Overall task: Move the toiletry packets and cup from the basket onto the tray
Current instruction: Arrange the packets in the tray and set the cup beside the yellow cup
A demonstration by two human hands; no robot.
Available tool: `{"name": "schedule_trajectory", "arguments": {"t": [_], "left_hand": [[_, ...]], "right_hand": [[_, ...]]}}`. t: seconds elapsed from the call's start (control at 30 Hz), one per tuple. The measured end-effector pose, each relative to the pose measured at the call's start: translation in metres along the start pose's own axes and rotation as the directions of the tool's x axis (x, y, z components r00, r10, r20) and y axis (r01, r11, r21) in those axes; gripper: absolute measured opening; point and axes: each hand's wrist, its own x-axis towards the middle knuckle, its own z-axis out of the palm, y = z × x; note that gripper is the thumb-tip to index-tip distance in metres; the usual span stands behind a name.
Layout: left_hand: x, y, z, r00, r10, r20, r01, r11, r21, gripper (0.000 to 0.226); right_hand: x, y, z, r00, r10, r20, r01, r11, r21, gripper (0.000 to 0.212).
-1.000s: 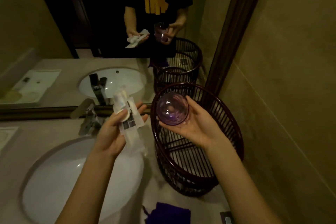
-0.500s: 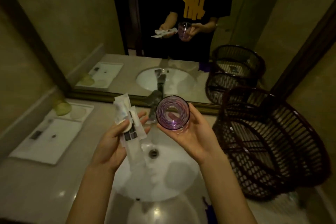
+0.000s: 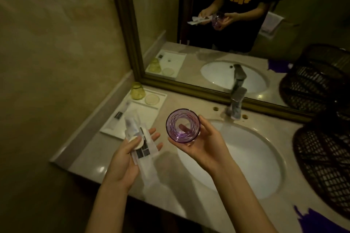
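Observation:
My left hand (image 3: 126, 159) grips a bundle of white toiletry packets (image 3: 139, 143) with dark labels, held just in front of the white tray's (image 3: 145, 117) near corner. My right hand (image 3: 203, 144) cradles a purple ribbed glass cup (image 3: 182, 126), tilted so its mouth faces me, over the counter beside the sink's left rim. The tray lies at the counter's left end and carries a packet (image 3: 121, 112). The dark woven basket (image 3: 322, 164) stands far right, well away from both hands.
A yellow-green glass (image 3: 137, 91) and a round coaster (image 3: 152, 99) stand at the tray's far end. A white oval sink (image 3: 246, 159) and chrome tap (image 3: 236, 102) fill the middle. The mirror behind reflects a person. Purple cloth (image 3: 318, 221) lies bottom right.
The view has swung left. Both hands, with the packets and cup, have moved from above the basket across the sink toward the tray, which has come into full view.

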Motion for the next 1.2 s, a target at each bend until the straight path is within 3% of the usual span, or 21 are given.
{"name": "schedule_trajectory", "arguments": {"t": [0.1, 0.27, 0.47, 0.67, 0.87, 1.0, 1.2], "left_hand": [[0.013, 0.016, -0.018, 0.999, -0.014, -0.037, 0.013, 0.999, -0.039, 0.046], [0.042, 0.038, -0.031, 0.996, -0.037, -0.077, 0.037, 0.999, 0.003, 0.054], [0.086, 0.064, -0.039, 0.98, -0.084, -0.18, 0.083, 0.996, -0.013, 0.047], [0.123, 0.085, -0.038, 0.97, -0.121, -0.209, 0.117, 0.993, -0.031, 0.042], [0.151, 0.093, -0.041, 0.961, -0.139, -0.238, 0.148, 0.989, 0.021, 0.041], [0.168, 0.098, -0.053, 0.964, -0.156, -0.215, 0.168, 0.985, 0.037, 0.043], [0.187, 0.109, -0.07, 0.971, -0.191, -0.143, 0.199, 0.979, 0.043, 0.032]], "right_hand": [[0.03, 0.013, 0.004, 0.998, 0.055, -0.016, -0.055, 0.998, -0.006, 0.058], [0.091, 0.025, -0.007, 0.998, 0.035, -0.044, -0.037, 0.998, -0.052, 0.032], [0.184, 0.013, -0.005, 0.978, 0.152, -0.144, -0.142, 0.987, 0.081, 0.05], [0.293, -0.006, 0.013, 0.972, 0.04, -0.231, -0.07, 0.99, -0.122, 0.052], [0.372, -0.007, 0.032, 0.957, -0.062, -0.283, -0.088, 0.869, -0.487, 0.04], [0.399, 0.001, 0.036, 0.938, -0.107, -0.33, -0.088, 0.847, -0.525, 0.027], [0.408, 0.005, 0.04, 0.918, -0.105, -0.382, -0.126, 0.837, -0.532, 0.043]]}}
